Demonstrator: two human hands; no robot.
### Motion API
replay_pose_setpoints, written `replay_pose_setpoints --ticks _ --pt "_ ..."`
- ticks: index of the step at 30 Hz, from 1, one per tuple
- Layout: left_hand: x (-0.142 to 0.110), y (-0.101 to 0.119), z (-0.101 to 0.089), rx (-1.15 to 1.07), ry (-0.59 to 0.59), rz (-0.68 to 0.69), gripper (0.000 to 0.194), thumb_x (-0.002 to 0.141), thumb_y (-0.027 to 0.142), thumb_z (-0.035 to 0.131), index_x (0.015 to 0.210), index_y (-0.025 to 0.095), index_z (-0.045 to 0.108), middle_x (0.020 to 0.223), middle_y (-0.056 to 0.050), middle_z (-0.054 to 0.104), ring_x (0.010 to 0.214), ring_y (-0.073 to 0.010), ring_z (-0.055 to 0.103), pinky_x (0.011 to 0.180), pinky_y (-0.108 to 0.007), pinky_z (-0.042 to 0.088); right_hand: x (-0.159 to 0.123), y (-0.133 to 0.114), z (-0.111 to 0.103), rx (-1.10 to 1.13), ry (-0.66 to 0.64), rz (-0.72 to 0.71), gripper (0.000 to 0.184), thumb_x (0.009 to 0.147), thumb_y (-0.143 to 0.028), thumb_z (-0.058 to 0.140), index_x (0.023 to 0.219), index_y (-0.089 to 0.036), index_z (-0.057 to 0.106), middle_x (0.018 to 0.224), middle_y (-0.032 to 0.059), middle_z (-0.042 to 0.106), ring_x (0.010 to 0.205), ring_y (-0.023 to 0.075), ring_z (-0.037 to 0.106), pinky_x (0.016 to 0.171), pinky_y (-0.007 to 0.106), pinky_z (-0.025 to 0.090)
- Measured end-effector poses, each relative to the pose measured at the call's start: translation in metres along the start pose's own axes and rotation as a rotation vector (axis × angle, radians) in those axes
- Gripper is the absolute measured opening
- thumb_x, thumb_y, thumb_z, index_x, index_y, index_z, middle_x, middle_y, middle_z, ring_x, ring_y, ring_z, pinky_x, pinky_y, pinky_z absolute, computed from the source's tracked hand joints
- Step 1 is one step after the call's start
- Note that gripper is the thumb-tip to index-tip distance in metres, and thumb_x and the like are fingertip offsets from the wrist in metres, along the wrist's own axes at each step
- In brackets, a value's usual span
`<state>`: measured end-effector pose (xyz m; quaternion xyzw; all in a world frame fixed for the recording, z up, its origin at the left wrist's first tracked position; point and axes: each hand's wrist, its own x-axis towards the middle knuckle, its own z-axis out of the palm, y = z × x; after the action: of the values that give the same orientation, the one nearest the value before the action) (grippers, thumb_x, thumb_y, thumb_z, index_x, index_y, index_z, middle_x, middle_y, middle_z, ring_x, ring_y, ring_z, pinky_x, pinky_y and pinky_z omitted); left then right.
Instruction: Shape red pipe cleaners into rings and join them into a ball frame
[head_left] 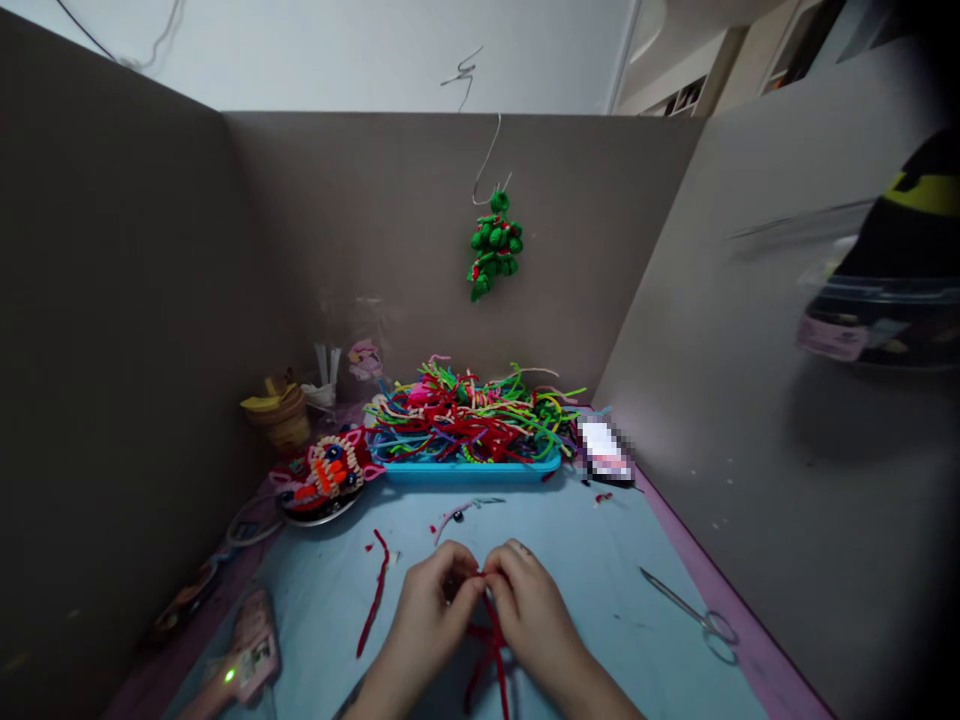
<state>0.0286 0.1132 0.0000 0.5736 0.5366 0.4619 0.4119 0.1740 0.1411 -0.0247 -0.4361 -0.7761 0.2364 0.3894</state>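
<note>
My left hand and my right hand meet over the front middle of the table, fingertips pinched together. Between them they grip red pipe cleaners, whose loose ends cross and hang below my fingers. The exact join is hidden by my fingertips. To the left of my left hand, one separate red pipe cleaner lies slightly bent on the blue tabletop. Just beyond my hands are a small dark bead-like piece and a thin pale strand.
A blue tray heaped with colourful pipe cleaners stands at the back. Left are a plate with a red-orange pipe cleaner figure and a pink glue gun. Scissors and a phone lie right. A green ornament hangs behind.
</note>
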Motion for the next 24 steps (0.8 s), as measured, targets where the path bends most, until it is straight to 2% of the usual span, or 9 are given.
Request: replay_pose_setpoints --ticks 3,7,13,15,16,18,19,22,24 --pt "0.001 0.004 -0.002 -0.032 0.011 -0.027 0.01 0.075 0.028 0.063 0.076 0.018 0.061 0.068 -0.002 0.062 0.062 -0.0158 0.055 0.057 -0.024 0.039 0.001 -0.002 -0.004 0.01 -0.001 0.0 0.022 0.076 -0.001 0.04 0.072 -0.021 0.049 0.074 0.0021 0.053 0.073 0.0182 0.051 0.063 0.027 0.038" --pt "0.004 0.009 -0.005 -0.049 -0.049 -0.061 0.016 0.075 0.032 0.063 0.076 0.016 0.065 0.069 -0.004 0.065 0.064 -0.0169 0.056 0.059 -0.025 0.041 0.002 -0.003 -0.01 0.03 -0.002 -0.014 0.021 0.073 -0.001 0.041 0.07 -0.021 0.047 0.073 0.0017 0.052 0.074 0.0182 0.05 0.063 0.027 0.038" --pt "0.011 0.005 -0.014 0.022 -0.115 -0.097 0.024 0.076 0.036 0.062 0.065 0.016 0.069 0.065 -0.004 0.065 0.066 -0.0182 0.054 0.062 -0.026 0.037 0.007 -0.004 -0.015 0.114 -0.043 0.042 0.017 0.079 -0.009 0.047 0.069 -0.02 0.055 0.071 0.0014 0.057 0.073 0.0176 0.053 0.065 0.027 0.041" --pt "0.013 0.002 -0.017 -0.031 -0.095 -0.143 0.027 0.073 0.041 0.065 0.062 0.016 0.067 0.059 -0.002 0.061 0.062 -0.0166 0.051 0.059 -0.025 0.034 0.008 -0.001 -0.021 0.249 -0.076 0.088 0.009 0.082 -0.019 0.053 0.08 -0.02 0.062 0.081 0.0031 0.063 0.081 0.0189 0.058 0.073 0.03 0.045" --pt "0.014 0.001 -0.018 -0.077 -0.073 -0.172 0.03 0.072 0.043 0.066 0.061 0.016 0.066 0.058 -0.001 0.059 0.06 -0.0155 0.049 0.058 -0.024 0.033 0.009 0.001 -0.026 0.352 -0.097 0.11 0.013 0.083 -0.027 0.056 0.092 -0.021 0.064 0.092 0.0053 0.066 0.089 0.0205 0.06 0.08 0.032 0.046" --pt "0.016 -0.001 -0.02 -0.189 -0.02 -0.238 0.033 0.069 0.048 0.067 0.063 0.016 0.064 0.058 0.001 0.056 0.057 -0.0134 0.045 0.056 -0.024 0.03 0.012 0.009 -0.035 0.589 -0.114 0.155 0.039 0.084 -0.047 0.057 0.114 -0.022 0.059 0.114 0.0102 0.065 0.107 0.0245 0.058 0.092 0.039 0.044" --pt "0.017 -0.001 -0.021 -0.245 0.012 -0.274 0.034 0.068 0.049 0.067 0.064 0.016 0.063 0.06 0.001 0.057 0.057 -0.0126 0.044 0.055 -0.023 0.03 0.014 0.013 -0.04 0.702 -0.095 0.188 0.048 0.083 -0.056 0.055 0.119 -0.022 0.058 0.12 0.0119 0.062 0.113 0.026 0.056 0.095 0.042 0.042" --pt "0.019 -0.003 -0.022 -0.409 0.096 -0.377 0.034 0.066 0.049 0.069 0.069 0.016 0.062 0.066 0.001 0.059 0.059 -0.0116 0.046 0.057 -0.022 0.032 0.02 0.026 -0.046 0.966 0.055 0.359 0.056 0.08 -0.068 0.048 0.107 -0.022 0.065 0.116 0.0143 0.065 0.113 0.0289 0.057 0.092 0.045 0.044" --pt "0.02 -0.006 -0.022 -0.53 0.127 -0.425 0.035 0.064 0.048 0.072 0.071 0.016 0.062 0.067 0.001 0.06 0.059 -0.0114 0.048 0.058 -0.022 0.033 0.022 0.03 -0.042 1.072 0.114 0.477 0.053 0.078 -0.066 0.054 0.1 -0.02 0.068 0.11 0.015 0.068 0.106 0.0293 0.061 0.086 0.044 0.048"
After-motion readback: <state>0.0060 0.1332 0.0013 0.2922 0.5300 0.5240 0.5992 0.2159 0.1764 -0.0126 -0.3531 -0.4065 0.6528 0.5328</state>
